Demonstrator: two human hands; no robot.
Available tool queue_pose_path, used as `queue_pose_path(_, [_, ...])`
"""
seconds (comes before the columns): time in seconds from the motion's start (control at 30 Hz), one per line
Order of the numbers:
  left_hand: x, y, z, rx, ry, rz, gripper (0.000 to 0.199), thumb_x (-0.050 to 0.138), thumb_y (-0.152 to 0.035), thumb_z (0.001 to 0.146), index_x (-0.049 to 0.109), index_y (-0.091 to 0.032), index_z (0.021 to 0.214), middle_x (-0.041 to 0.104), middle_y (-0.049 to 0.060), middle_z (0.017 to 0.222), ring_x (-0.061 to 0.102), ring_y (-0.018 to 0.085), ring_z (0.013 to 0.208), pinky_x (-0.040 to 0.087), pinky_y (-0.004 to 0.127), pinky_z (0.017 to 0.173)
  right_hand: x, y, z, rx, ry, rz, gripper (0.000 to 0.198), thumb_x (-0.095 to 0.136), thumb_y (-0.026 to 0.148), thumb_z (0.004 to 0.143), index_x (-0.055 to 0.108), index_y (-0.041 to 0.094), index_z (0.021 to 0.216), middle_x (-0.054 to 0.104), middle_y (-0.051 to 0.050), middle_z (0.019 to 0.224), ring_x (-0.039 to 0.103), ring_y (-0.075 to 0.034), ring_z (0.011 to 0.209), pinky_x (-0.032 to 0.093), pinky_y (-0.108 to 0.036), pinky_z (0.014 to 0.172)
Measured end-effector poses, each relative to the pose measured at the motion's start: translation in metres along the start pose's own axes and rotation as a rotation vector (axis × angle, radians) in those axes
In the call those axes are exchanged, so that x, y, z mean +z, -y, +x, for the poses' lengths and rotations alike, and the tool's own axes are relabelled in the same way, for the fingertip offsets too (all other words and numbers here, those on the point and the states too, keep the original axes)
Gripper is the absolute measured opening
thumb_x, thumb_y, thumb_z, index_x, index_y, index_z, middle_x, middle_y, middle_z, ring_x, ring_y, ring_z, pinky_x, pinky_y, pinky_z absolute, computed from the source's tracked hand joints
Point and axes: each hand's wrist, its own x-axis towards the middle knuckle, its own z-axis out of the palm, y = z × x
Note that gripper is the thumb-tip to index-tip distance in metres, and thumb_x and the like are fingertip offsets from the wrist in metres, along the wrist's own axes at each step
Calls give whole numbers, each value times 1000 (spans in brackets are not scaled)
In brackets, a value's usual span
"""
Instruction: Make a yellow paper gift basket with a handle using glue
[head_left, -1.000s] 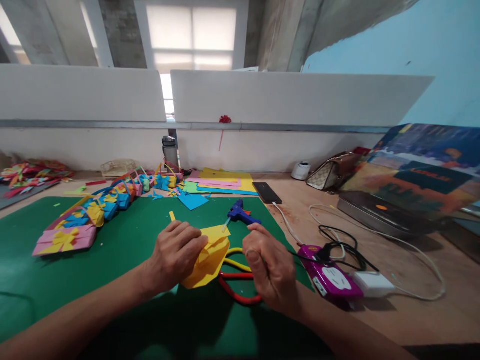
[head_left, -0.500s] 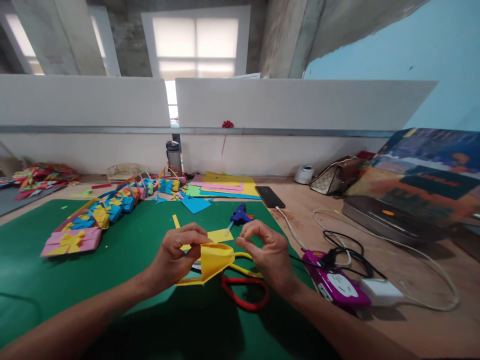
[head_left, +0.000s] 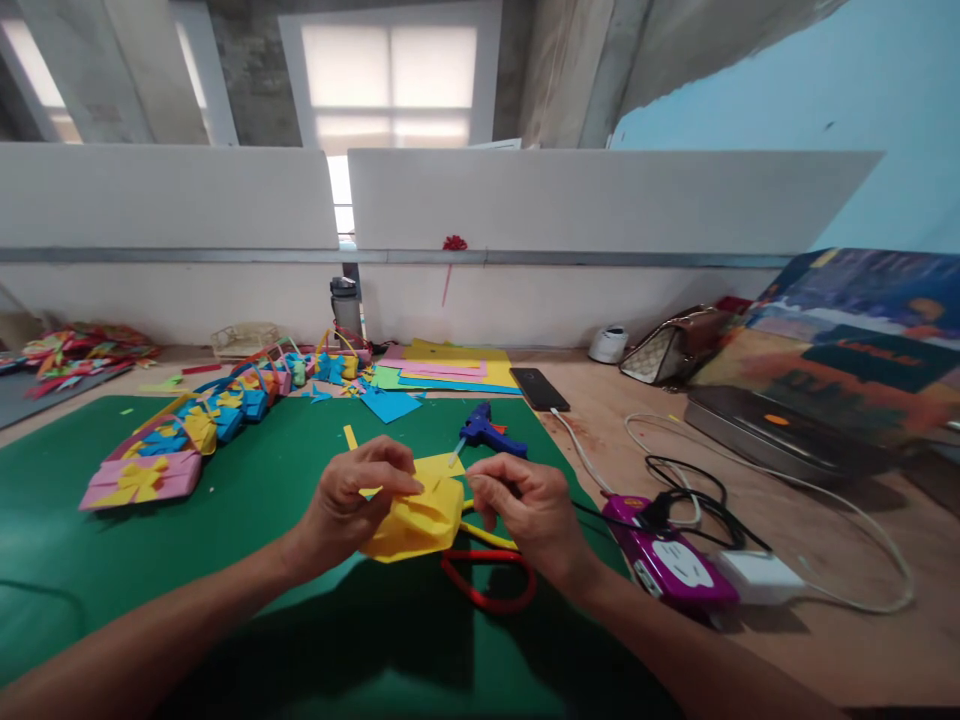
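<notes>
My left hand [head_left: 358, 510] pinches a yellow folded paper box [head_left: 420, 525] by its upper left side. Just off the box's right edge, my right hand [head_left: 529, 510] has thumb and fingertips pressed together; whatever lies between them, if anything, is too small to make out. Below the hands are scissors with a red handle loop [head_left: 491, 603] and a yellow part, their blades hidden by the box. Behind the box lies a flat yellow paper sheet [head_left: 442, 466], with the nozzle of a blue glue gun [head_left: 491, 432] over it. A narrow yellow strip [head_left: 350, 438] lies further left.
A green cutting mat [head_left: 247, 560] covers the table. Finished paper baskets [head_left: 142, 480] line its left side, coloured sheets [head_left: 457, 368] lie behind. To the right are a phone [head_left: 540, 389], a purple power strip [head_left: 671, 560] with cables, and a dark case [head_left: 780, 435].
The yellow box has turned in my left hand, so its broad face now shows. My right hand has moved slightly left, and its fingers are more curled in.
</notes>
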Motion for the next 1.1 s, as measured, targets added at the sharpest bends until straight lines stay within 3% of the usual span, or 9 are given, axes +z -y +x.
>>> queue_pose_path(0.17, [-9, 0, 2, 110, -43, 182, 19, 55, -11, 81, 71, -21, 77, 53, 0, 68, 52, 8, 59, 42, 19, 53, -3, -1, 2, 8, -12, -111, 33, 56, 31, 80, 47, 19, 50, 45, 5, 41, 38, -7, 40, 32, -20, 41])
queue_pose_path(0.3, [-13, 0, 7, 211, 24, 235, 21, 52, -10, 83, 70, -20, 79, 63, 3, 74, 58, 11, 67, 46, 25, 64, -2, -12, 8, 67, -31, -8, 19, 49, 31, 84, 61, 17, 81, 59, 2, 60, 56, -12, 57, 46, -25, 60])
queue_pose_path(0.37, [-14, 1, 9, 251, 57, 200, 17, 54, -12, 83, 69, -20, 80, 66, 4, 76, 60, 14, 71, 46, 29, 69, -1, -19, 11, 182, -38, 90, 25, 53, 34, 81, 58, 17, 98, 63, -1, 74, 60, -14, 68, 48, -27, 62])
queue_pose_path(0.43, [-14, 3, 9, 269, 78, 162, 14, 55, -14, 83, 68, -20, 83, 68, 6, 77, 61, 16, 74, 46, 31, 71, 1, -24, 12, 313, -5, 203, 35, 57, 42, 77, 56, 17, 101, 64, -3, 82, 61, -16, 74, 48, -27, 59])
queue_pose_path(0.53, [-14, 5, 8, 278, 93, 135, 13, 57, -15, 84, 68, -21, 86, 69, 6, 79, 62, 17, 77, 47, 33, 72, 4, -28, 12, 399, 41, 312, 39, 60, 50, 73, 59, 16, 93, 64, -4, 81, 60, -15, 73, 49, -27, 59])
queue_pose_path(0.67, [-14, 7, 5, 278, 126, 97, 12, 59, -16, 83, 69, -21, 86, 70, 6, 80, 64, 18, 79, 48, 35, 75, 4, -27, 12, 383, 18, 343, 33, 68, 46, 66, 60, 15, 74, 62, -1, 69, 57, -13, 63, 48, -27, 61])
queue_pose_path(0.73, [-14, 8, 5, 187, 121, 69, 13, 57, -16, 83, 69, -20, 86, 71, 6, 79, 65, 17, 77, 50, 32, 72, 2, -24, 13, 363, -22, 338, 29, 70, 41, 65, 59, 15, 71, 60, 1, 65, 55, -12, 59, 46, -26, 59])
queue_pose_path(0.9, [-12, 3, 8, -324, 95, 15, 21, 53, -26, 85, 65, -14, 99, 72, 7, 79, 67, 17, 73, 55, 27, 65, -2, -15, 11, 220, -133, 180, 19, 66, 35, 69, 59, 17, 69, 60, 1, 65, 52, -12, 59, 43, -25, 57])
queue_pose_path(1.1, [6, -9, 5, -454, 123, 31, 19, 66, -24, 71, 64, -13, 87, 69, 4, 73, 64, 15, 67, 52, 25, 62, 7, -11, 0, -130, -199, -216, 10, 61, 27, 75, 58, 20, 68, 62, 0, 68, 56, -15, 65, 47, -28, 66])
